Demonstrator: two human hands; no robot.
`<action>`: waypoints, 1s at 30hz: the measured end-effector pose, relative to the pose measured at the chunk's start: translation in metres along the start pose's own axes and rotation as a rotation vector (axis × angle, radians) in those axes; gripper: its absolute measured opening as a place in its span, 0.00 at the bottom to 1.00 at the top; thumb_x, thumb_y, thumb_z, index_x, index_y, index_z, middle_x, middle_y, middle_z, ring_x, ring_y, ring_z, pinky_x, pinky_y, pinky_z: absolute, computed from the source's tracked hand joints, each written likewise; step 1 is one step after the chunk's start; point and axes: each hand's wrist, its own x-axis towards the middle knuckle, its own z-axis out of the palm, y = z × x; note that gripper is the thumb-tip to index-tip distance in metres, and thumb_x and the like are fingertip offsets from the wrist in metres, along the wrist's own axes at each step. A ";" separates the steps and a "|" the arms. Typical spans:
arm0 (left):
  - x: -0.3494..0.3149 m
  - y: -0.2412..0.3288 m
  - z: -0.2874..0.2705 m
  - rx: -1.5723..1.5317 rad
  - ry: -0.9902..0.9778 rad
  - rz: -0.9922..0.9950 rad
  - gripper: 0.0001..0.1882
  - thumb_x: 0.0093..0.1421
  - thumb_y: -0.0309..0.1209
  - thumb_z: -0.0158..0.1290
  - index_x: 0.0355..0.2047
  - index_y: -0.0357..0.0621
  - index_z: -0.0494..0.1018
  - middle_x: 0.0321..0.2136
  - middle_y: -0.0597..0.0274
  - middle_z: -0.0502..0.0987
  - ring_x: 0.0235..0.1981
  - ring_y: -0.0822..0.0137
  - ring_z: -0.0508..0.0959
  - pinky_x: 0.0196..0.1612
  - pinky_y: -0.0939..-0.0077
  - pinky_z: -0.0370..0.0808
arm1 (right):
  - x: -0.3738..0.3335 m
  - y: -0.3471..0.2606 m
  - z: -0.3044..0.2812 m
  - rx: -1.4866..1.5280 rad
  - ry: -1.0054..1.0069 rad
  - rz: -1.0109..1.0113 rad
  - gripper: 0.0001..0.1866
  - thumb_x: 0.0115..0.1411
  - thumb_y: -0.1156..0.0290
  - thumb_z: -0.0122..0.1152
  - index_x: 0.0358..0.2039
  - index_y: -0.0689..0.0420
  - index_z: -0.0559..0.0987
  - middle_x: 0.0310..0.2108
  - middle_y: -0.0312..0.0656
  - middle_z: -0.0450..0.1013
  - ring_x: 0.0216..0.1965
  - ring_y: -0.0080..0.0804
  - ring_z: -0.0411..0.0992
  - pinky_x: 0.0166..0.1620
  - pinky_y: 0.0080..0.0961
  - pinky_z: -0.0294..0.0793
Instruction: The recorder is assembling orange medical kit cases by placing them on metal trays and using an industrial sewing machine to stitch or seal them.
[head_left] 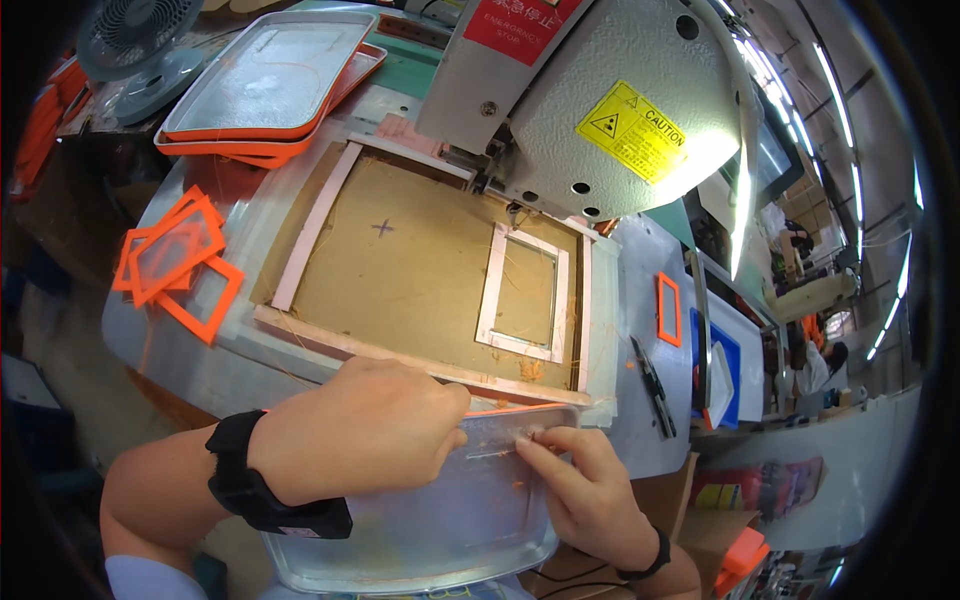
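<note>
A clear plastic panel with orange edging (pixel 430 530) is tilted toward me against the front of the sewing template. Above its left part, my left hand (pixel 365 425) is closed in a fist, knuckles up, near the orange edge; whatever its fingers hold is hidden. My right hand (pixel 585 490) pinches thumb against forefinger at the panel's upper right, where thread-like bits show; what lies between the fingertips is too small to name. The brown template (pixel 420 270), bordered with pale pink strips, lies under the sewing machine head (pixel 620 110). A small pale frame (pixel 485 295) sits on its right part.
Orange rectangular frames (pixel 195 260) lie piled at left. Behind them are stacked clear, orange-edged panels (pixel 265 80) and a grey fan (pixel 140 45). On the right are one orange frame (pixel 661 310), a dark slim tool (pixel 655 390) and a blue tray (pixel 725 390).
</note>
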 end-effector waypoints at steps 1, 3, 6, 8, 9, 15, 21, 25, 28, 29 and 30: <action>0.000 0.000 0.000 -0.002 0.001 -0.005 0.13 0.59 0.35 0.56 0.27 0.35 0.76 0.19 0.42 0.76 0.25 0.42 0.79 0.33 0.51 0.75 | 0.000 0.003 -0.001 -0.008 -0.019 -0.027 0.24 0.45 0.89 0.59 0.44 0.57 0.83 0.44 0.46 0.74 0.40 0.42 0.73 0.41 0.32 0.74; 0.000 0.000 0.000 0.000 0.003 -0.007 0.13 0.59 0.35 0.56 0.27 0.35 0.76 0.19 0.42 0.76 0.26 0.42 0.79 0.34 0.51 0.75 | -0.001 0.007 -0.001 0.003 -0.037 -0.057 0.25 0.45 0.89 0.59 0.45 0.57 0.83 0.43 0.46 0.74 0.40 0.42 0.73 0.41 0.32 0.74; 0.003 0.002 -0.001 0.011 -0.008 0.016 0.13 0.59 0.34 0.56 0.27 0.34 0.76 0.20 0.42 0.77 0.27 0.42 0.80 0.34 0.52 0.76 | -0.004 0.005 -0.004 0.018 -0.016 -0.034 0.25 0.44 0.89 0.59 0.45 0.57 0.83 0.43 0.46 0.73 0.40 0.42 0.73 0.41 0.32 0.75; 0.002 0.005 -0.005 0.005 -0.026 -0.011 0.12 0.58 0.32 0.56 0.25 0.32 0.76 0.21 0.40 0.77 0.28 0.42 0.80 0.35 0.54 0.76 | -0.002 0.002 -0.002 0.012 -0.008 -0.009 0.24 0.44 0.88 0.60 0.42 0.56 0.83 0.43 0.45 0.73 0.40 0.42 0.72 0.41 0.31 0.75; 0.001 0.005 -0.005 0.005 -0.027 -0.015 0.12 0.58 0.31 0.56 0.25 0.32 0.76 0.21 0.40 0.77 0.28 0.42 0.80 0.35 0.54 0.76 | -0.001 0.003 -0.002 0.007 -0.016 -0.030 0.22 0.44 0.88 0.61 0.41 0.56 0.83 0.43 0.45 0.73 0.39 0.42 0.72 0.41 0.32 0.74; 0.001 0.003 -0.004 0.008 -0.021 -0.008 0.12 0.58 0.33 0.56 0.26 0.33 0.76 0.20 0.41 0.77 0.27 0.42 0.80 0.35 0.53 0.76 | 0.001 0.007 -0.006 -0.086 -0.016 -0.072 0.14 0.46 0.79 0.67 0.35 0.56 0.79 0.38 0.40 0.73 0.38 0.37 0.72 0.43 0.32 0.67; 0.001 0.001 -0.002 0.007 -0.021 0.002 0.12 0.59 0.35 0.56 0.28 0.36 0.76 0.18 0.43 0.76 0.25 0.42 0.79 0.33 0.52 0.75 | 0.018 0.007 0.003 -0.194 0.000 -0.102 0.13 0.48 0.69 0.70 0.34 0.53 0.77 0.33 0.33 0.72 0.35 0.30 0.71 0.42 0.29 0.61; 0.002 0.004 -0.004 0.021 -0.022 -0.003 0.13 0.58 0.33 0.56 0.26 0.33 0.76 0.20 0.41 0.77 0.26 0.42 0.80 0.34 0.53 0.76 | 0.021 0.017 0.008 -0.284 -0.034 -0.190 0.12 0.49 0.67 0.69 0.32 0.51 0.75 0.30 0.32 0.70 0.33 0.28 0.70 0.43 0.29 0.60; 0.002 0.001 -0.002 0.007 -0.007 0.005 0.13 0.58 0.34 0.57 0.27 0.34 0.76 0.19 0.42 0.76 0.26 0.42 0.80 0.34 0.53 0.76 | 0.018 0.021 -0.006 -0.277 0.073 -0.157 0.10 0.51 0.68 0.68 0.30 0.52 0.75 0.30 0.33 0.70 0.33 0.30 0.70 0.43 0.29 0.60; 0.001 -0.001 -0.001 -0.004 0.002 0.005 0.13 0.59 0.35 0.57 0.28 0.35 0.76 0.18 0.43 0.76 0.25 0.43 0.79 0.33 0.52 0.75 | 0.014 0.022 -0.014 -0.266 0.129 -0.132 0.09 0.51 0.69 0.67 0.30 0.52 0.75 0.30 0.34 0.70 0.33 0.31 0.70 0.44 0.30 0.60; 0.000 -0.002 -0.001 -0.004 0.001 -0.001 0.13 0.59 0.36 0.57 0.28 0.35 0.76 0.18 0.43 0.76 0.25 0.43 0.79 0.34 0.52 0.75 | 0.009 0.022 -0.021 -0.173 0.175 -0.057 0.08 0.52 0.70 0.67 0.30 0.52 0.75 0.30 0.34 0.70 0.34 0.32 0.70 0.43 0.29 0.61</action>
